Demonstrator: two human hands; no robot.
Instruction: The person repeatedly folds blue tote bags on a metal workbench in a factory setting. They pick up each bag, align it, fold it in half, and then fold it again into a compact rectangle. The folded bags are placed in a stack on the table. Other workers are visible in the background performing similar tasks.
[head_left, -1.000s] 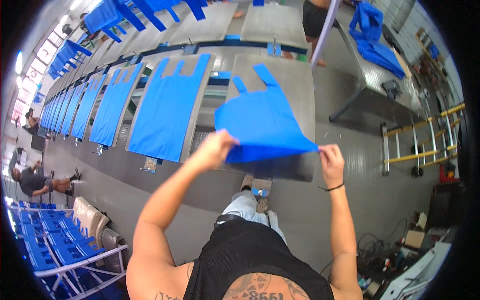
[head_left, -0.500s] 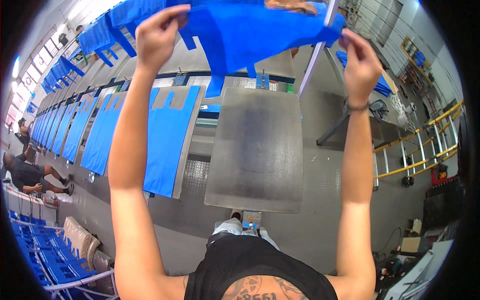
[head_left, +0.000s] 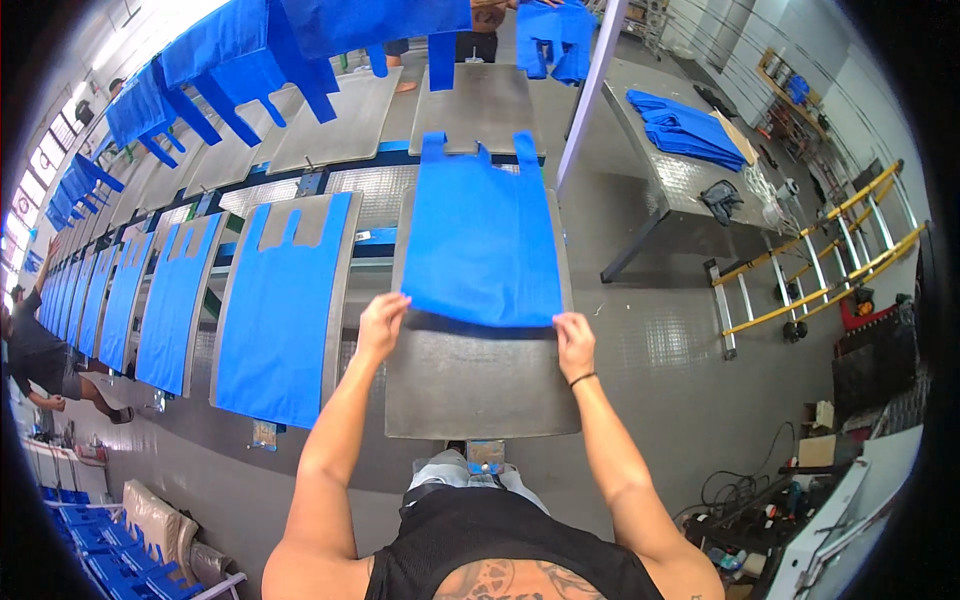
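Note:
A flat blue fabric bag (head_left: 482, 235) with cut-out handles spreads over the grey board (head_left: 480, 390) in front of me. Its handles point away and lie at the board's far end. At the bag's near left corner, my left hand (head_left: 382, 325) pinches the edge between thumb and fingers. My right hand (head_left: 574, 345) grips the near right corner the same way. The near edge is held a little above the board, with a shadow below it. Bare board shows between that edge and my body.
To the left runs a row of boards with blue bags (head_left: 282, 310) laid flat. More bags (head_left: 370, 20) hang overhead across the far side. On the right stand a metal table (head_left: 690, 190) with folded blue bags (head_left: 685, 128) and a yellow ladder (head_left: 820, 270). Other people are beyond.
Both hands have come down and toward me, bringing the bag from up high onto the board. My view has shifted, and another person now holds a blue bag at the far side.

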